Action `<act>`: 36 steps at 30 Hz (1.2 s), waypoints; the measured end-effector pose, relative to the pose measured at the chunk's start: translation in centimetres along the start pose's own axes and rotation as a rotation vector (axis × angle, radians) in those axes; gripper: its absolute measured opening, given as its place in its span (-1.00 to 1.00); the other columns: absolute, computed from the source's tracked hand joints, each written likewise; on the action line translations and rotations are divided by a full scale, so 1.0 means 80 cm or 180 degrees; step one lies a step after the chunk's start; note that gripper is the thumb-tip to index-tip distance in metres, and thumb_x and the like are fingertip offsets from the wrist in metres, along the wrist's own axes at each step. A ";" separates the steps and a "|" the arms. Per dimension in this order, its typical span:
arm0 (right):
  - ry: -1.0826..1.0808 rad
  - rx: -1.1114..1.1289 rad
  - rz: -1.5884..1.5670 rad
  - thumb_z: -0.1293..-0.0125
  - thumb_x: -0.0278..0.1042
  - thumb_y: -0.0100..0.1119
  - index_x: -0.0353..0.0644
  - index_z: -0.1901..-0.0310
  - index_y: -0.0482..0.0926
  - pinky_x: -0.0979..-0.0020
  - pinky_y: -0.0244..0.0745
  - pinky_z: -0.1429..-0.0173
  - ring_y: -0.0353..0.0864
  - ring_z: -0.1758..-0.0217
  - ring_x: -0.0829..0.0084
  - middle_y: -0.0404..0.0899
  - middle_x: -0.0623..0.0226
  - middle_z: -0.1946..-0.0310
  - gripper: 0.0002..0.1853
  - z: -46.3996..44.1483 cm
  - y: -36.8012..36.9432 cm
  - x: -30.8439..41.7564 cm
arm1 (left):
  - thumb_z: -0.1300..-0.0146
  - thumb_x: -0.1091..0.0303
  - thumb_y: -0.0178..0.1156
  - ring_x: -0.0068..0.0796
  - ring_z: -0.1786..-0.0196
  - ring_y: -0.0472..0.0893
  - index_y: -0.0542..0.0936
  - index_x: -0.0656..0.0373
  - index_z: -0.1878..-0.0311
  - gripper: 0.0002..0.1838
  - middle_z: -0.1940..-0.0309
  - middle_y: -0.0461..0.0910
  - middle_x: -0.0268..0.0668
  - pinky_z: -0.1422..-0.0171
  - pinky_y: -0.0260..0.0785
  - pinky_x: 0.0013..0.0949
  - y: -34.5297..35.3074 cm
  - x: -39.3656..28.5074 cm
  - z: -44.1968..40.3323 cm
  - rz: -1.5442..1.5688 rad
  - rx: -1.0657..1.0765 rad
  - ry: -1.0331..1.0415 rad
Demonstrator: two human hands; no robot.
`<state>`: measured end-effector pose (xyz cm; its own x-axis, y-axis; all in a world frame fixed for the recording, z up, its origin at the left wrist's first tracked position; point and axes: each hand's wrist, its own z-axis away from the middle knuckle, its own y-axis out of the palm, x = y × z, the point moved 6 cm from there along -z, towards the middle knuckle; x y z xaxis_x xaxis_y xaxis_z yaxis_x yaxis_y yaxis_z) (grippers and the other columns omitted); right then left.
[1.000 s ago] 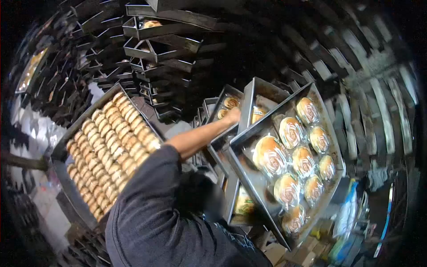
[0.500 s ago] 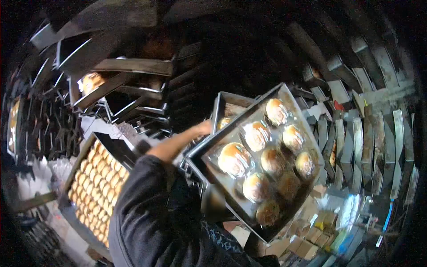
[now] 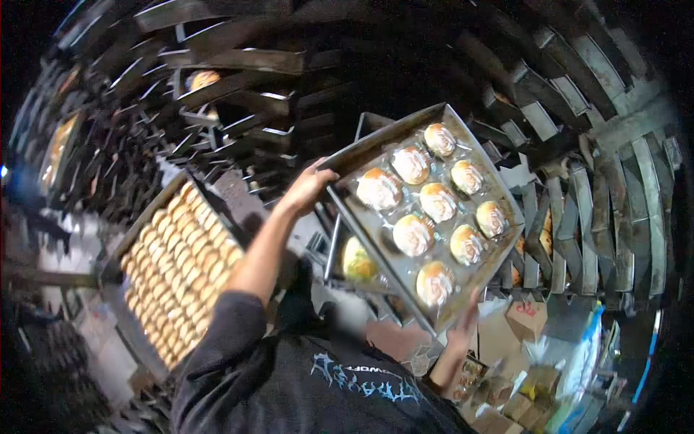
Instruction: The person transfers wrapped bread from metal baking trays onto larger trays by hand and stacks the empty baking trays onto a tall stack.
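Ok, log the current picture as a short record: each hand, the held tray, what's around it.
left hand: fingers gripping the upper-left corner of the metal tray
left hand point: left hand
right hand: right hand, by the lower-right side, blurred; grip unclear
held: metal tray
contents: nine round buns, swirled tops
to the left: second tray, rows of small baked pieces
lower right: cardboard box, red writing
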<state>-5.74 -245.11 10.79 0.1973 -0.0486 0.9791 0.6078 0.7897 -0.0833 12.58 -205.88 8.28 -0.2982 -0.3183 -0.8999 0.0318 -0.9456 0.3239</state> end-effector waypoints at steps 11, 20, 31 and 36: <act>-0.0429 0.2047 -0.0026 -0.35 -0.19 -0.03 -0.34 -0.29 0.23 0.34 0.19 -0.32 0.35 -0.21 0.28 0.35 0.14 -0.19 -0.44 0.177 -0.071 0.065 | 0.20 0.49 0.02 -0.43 0.29 0.57 0.46 0.32 -0.04 -0.43 0.29 0.58 -0.25 0.18 0.54 -0.31 -0.110 0.076 0.468 0.1947 -0.1463 0.1108; 0.1650 0.3205 -0.0553 -0.29 -0.04 0.12 -0.23 -0.19 0.32 0.23 0.34 -0.25 0.42 -0.14 0.26 0.44 0.21 -0.09 -0.45 0.346 0.076 -0.116 | 0.15 0.54 -0.05 -0.34 0.03 0.57 0.36 0.38 -0.21 -0.32 -0.04 0.51 -0.07 -0.03 0.49 -0.40 -0.271 0.095 0.845 0.1772 -0.1848 0.1658; 0.2045 0.2408 -0.0656 -0.03 -0.30 0.10 -0.21 0.27 0.47 0.21 0.48 0.08 0.52 0.25 0.25 0.53 0.25 0.28 -0.77 0.520 0.093 -0.291 | -0.16 0.26 0.16 0.09 -0.36 0.22 0.15 0.34 -0.35 -0.27 -0.30 0.18 0.21 -0.40 0.11 -0.16 -0.310 0.304 0.824 -0.1026 -0.3304 0.0671; 0.1872 0.1871 -0.0703 -0.05 -0.33 0.11 -0.20 0.22 0.50 0.17 0.42 -0.09 0.52 0.14 0.30 0.53 0.31 0.22 -0.76 0.449 0.148 -0.350 | -0.11 0.33 0.11 0.15 -0.05 0.46 0.43 0.17 -0.15 -0.52 0.07 0.51 0.14 -0.21 0.26 -0.06 -0.342 0.341 0.736 -0.1755 -0.3711 0.0297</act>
<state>-31.73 -212.44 -10.99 0.5866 -0.4192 0.6929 0.2142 0.9054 0.3665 -52.59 -184.72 -7.93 -0.4722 0.1716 -0.8647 0.7492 -0.4388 -0.4962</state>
